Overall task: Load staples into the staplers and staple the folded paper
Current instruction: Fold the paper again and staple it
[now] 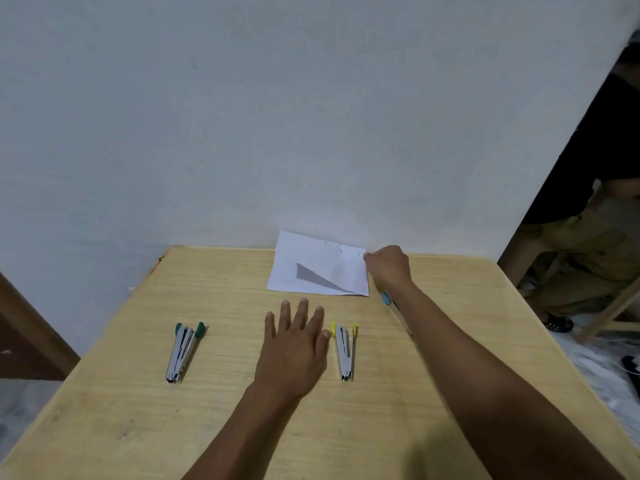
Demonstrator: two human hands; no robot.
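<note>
**Paper pinched at the far corner, staplers lying open**

Head view: the right hand [388, 265] is reached out to the back of the wooden table [104, 393], and its fingers are closed on the far right corner of the folded white paper [318, 265]. The sheet lies flat to the left of that grip, its far edge against the wall [242, 116], with a grey triangular patch seen across its middle.

The left hand [294, 344] is laid palm down nearer the camera, fingers spread apart and nothing held. Just to the right of its little finger the yellow-tipped stapler [344, 351] is seen, opened out in a narrow V. Well to the left of that open hand lies the green-tipped stapler [183, 351], opened the same way.

Under the right forearm a blue-tipped stapler [387, 299] is mostly hidden; only its blue end can be made out. A seated person's legs [588, 258] are glimpsed beyond the right table edge.
</note>
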